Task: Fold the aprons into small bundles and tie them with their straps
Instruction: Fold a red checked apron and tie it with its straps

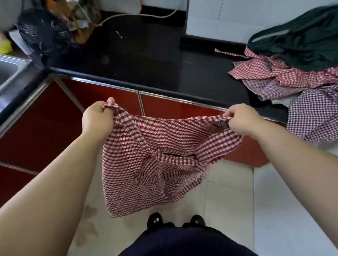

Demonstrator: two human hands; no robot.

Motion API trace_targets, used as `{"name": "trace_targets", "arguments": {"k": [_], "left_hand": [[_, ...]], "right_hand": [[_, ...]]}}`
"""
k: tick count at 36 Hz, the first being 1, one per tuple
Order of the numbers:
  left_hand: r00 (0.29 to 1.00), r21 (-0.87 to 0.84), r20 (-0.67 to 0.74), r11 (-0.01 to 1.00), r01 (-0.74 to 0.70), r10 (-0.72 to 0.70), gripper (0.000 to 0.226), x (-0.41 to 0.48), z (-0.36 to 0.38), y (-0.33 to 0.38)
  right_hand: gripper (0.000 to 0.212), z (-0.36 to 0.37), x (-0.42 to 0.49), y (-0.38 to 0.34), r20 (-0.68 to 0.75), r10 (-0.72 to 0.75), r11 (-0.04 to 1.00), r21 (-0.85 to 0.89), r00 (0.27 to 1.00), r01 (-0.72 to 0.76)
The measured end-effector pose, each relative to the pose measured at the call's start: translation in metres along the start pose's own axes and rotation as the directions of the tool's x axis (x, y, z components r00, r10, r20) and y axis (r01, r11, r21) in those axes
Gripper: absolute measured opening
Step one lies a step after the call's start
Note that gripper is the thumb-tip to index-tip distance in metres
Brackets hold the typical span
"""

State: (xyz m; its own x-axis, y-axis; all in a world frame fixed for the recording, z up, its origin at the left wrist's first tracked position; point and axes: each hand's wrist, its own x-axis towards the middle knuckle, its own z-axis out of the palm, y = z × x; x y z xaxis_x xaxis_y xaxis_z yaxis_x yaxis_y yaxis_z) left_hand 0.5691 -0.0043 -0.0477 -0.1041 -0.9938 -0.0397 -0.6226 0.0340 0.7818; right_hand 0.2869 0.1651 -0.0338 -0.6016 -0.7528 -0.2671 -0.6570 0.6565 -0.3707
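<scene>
held apron [145, 148] x1 | piled aprons [290, 78] 3+ | hands [97, 116] [241, 119] x2 | sink [1, 75] x1

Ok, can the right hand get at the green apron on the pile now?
Probably not yet: the right hand grips the red apron. Once freed, nothing seems to block the way to the green apron.

A shiny black worktop [142, 57] runs across the middle, from 9 o'clock to 3 o'clock. Under it are red cupboard doors [38, 133] with silver edges. A metal sink [1, 77] sits at 9 o'clock. White wall tiles [236, 8] stand behind the worktop at 1 o'clock. A white cable [159, 16] lies along the back at 12 o'clock. A black mesh thing [42, 34] stands at 11 o'clock. The floor [225, 193] at 6 o'clock has pale tiles, with brown marks [90, 212] at 7 o'clock.
</scene>
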Motion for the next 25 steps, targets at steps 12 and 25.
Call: {"name": "trace_targets", "arguments": {"k": [12,25], "left_hand": [[0.954,-0.138,0.255,0.971,0.197,-0.157,0.020,0.022,-0.001,0.002],[0.710,-0.045,0.641,0.938,-0.343,0.290,0.073,-0.022,0.040,0.060]], "right_hand": [[0.024,-0.003,0.011,-0.005,0.005,0.046,0.961,0.272,0.999,-0.046],[0.046,-0.025,-0.024,-0.080,0.173,-0.565,0.822,0.039,0.807,0.568]]}}
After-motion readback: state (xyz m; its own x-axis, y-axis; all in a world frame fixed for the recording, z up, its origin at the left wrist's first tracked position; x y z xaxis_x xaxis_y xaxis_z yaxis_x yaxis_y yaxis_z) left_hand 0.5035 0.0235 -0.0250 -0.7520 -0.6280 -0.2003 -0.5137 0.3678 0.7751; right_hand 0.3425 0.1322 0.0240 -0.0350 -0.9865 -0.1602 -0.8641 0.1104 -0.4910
